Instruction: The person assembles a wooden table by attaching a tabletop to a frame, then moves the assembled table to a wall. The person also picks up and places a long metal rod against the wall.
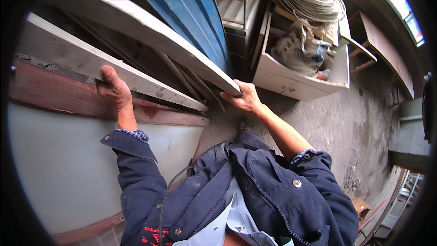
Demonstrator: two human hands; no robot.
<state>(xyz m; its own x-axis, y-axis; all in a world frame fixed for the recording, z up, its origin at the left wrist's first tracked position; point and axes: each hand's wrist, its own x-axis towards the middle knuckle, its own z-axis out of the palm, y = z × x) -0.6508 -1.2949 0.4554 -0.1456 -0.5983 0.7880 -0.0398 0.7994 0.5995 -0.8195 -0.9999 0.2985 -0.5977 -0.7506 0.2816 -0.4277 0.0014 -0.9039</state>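
Two long greyish-white boards slant across the upper left in the head view. My right hand (246, 96) is closed round the near end of the upper board (150, 29), thumb and fingers on either side of it. Below that, my left hand (115, 90) grips the lower board (73, 54), its thumb lying over the top edge and its other fingers mostly hidden. A reddish wooden frame (54, 92) with a pale panel (91, 159) stands directly beside my left wrist. Between the two boards, thin dark strips (180, 75) show in the gap.
A blue corrugated metal sheet (182, 9) rises behind the boards. Right of it, a white drawer-like box (291, 84) holds a dirty plastic bag (298, 48) and a coil of pale cable (314, 0). A brown tabletop (387, 54) leans farther right. Underfoot is stained concrete floor (337, 132).
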